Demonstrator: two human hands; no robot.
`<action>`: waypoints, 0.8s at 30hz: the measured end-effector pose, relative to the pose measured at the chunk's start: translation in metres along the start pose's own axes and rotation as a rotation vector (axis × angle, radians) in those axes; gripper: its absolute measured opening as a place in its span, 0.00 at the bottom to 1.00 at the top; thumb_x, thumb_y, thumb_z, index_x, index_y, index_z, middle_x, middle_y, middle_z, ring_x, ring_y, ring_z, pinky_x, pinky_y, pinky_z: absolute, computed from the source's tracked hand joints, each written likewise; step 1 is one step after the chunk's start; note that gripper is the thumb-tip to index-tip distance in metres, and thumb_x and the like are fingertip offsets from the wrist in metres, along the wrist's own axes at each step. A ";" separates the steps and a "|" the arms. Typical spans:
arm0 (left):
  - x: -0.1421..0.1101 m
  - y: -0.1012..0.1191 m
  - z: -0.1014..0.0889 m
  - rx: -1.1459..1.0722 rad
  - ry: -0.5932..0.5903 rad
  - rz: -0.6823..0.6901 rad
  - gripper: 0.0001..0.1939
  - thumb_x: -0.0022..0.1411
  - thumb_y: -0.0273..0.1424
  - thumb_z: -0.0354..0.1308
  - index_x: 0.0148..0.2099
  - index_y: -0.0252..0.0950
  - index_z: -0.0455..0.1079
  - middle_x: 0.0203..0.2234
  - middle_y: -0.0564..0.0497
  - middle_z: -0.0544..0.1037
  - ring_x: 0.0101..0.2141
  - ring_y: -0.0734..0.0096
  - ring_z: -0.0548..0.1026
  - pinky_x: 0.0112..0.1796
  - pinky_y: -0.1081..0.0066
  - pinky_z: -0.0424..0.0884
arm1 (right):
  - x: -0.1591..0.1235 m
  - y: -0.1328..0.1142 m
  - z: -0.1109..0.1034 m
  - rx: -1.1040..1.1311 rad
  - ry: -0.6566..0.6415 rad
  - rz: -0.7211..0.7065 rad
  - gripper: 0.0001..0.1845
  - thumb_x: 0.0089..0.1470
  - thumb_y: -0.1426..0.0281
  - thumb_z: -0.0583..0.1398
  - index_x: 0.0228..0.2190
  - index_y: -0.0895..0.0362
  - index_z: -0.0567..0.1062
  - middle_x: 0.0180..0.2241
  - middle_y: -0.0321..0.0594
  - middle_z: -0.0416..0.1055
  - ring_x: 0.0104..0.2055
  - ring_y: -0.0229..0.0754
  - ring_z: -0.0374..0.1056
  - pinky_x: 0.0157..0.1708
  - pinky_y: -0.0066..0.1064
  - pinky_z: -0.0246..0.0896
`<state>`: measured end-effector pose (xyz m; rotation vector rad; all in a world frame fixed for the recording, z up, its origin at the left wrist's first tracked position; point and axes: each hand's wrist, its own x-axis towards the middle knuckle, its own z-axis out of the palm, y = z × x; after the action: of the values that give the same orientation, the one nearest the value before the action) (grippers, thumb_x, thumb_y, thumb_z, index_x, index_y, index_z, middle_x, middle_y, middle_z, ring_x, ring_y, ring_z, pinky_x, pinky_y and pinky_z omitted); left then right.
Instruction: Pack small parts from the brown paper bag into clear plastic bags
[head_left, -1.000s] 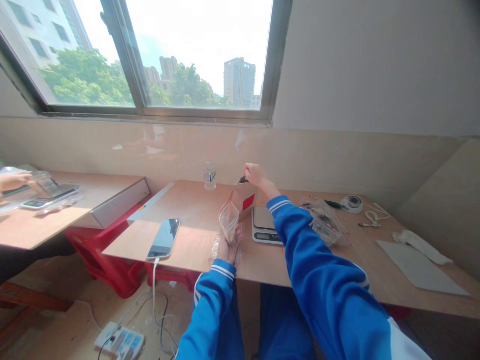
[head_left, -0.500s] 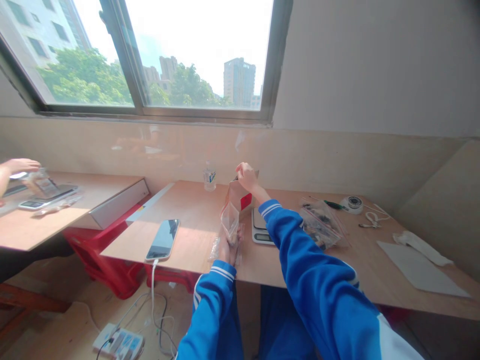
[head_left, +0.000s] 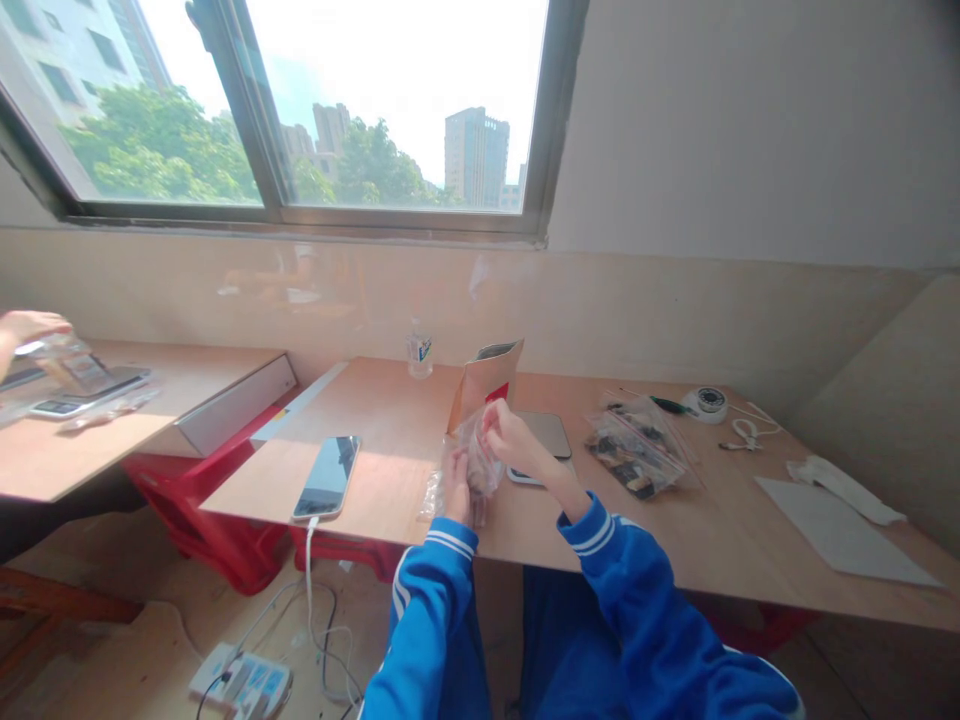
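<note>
My left hand is closed around the lower part of a clear plastic bag near the table's front edge. My right hand pinches the upper right side of that bag; its contents are too blurred to name. Just behind both hands, a brown paper bag with a red patch stands upright, its top gaping. To the right, partly hidden by my right hand and forearm, lies a kitchen scale. A piece of clear, shiny plastic rests beside my left hand.
A phone on a charging cable lies left; a plastic bottle stands at the back. Rightward are zip bags of dark and brown pieces, a white dome camera and a white sheet. Another person's hand works at the left table.
My right hand has let go of the paper bag's top and come down toward me onto the plastic bag. The paper bag now stands unheld, and more of the scale shows.
</note>
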<state>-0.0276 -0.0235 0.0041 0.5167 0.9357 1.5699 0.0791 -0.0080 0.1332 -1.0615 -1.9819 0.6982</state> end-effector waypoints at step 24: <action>-0.009 0.012 0.010 -0.073 0.016 0.070 0.16 0.58 0.31 0.61 0.49 0.36 0.74 0.43 0.44 0.79 0.44 0.62 0.77 0.49 0.66 0.72 | -0.014 0.047 0.013 0.118 -0.498 0.153 0.09 0.52 0.67 0.56 0.26 0.59 0.70 0.24 0.35 0.67 0.27 0.36 0.60 0.28 0.27 0.58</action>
<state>-0.0255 -0.0292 0.0212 0.4907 0.8766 1.6671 0.0940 0.0023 0.0858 -1.0462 -2.2481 1.2447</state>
